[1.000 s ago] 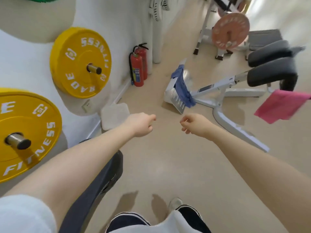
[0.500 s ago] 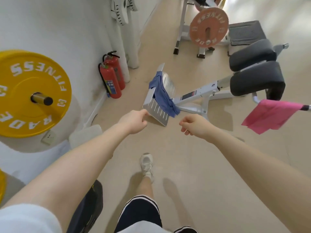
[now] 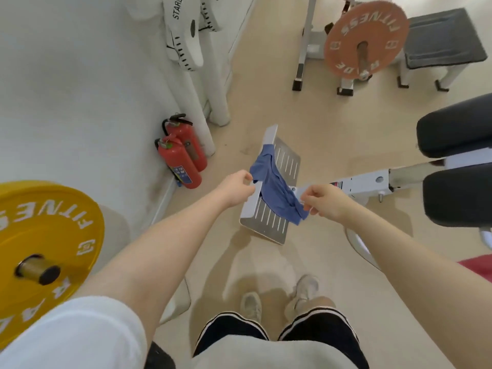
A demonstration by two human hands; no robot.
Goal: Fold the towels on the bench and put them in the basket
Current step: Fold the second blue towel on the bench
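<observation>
Blue cloth towel [image 3: 274,188] lay draped over the slotted metal footplate [image 3: 269,222] of the white exercise bench [image 3: 356,185]. Left hand [image 3: 235,189] pinched its upper left edge with curled fingers [image 3: 249,178]; right hand [image 3: 324,202] pinched the lower right corner. Two red fire extinguishers [image 3: 181,158] stood against the wall [image 3: 80,89], near a yellow weight plate [image 3: 45,246].

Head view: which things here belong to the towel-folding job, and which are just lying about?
Job:
blue towel, pinched by left hand and right hand
metal footplate it lies on
red towel, at the frame's edge

Lying about:
fire extinguishers
yellow weight plate
orange weight plate
</observation>
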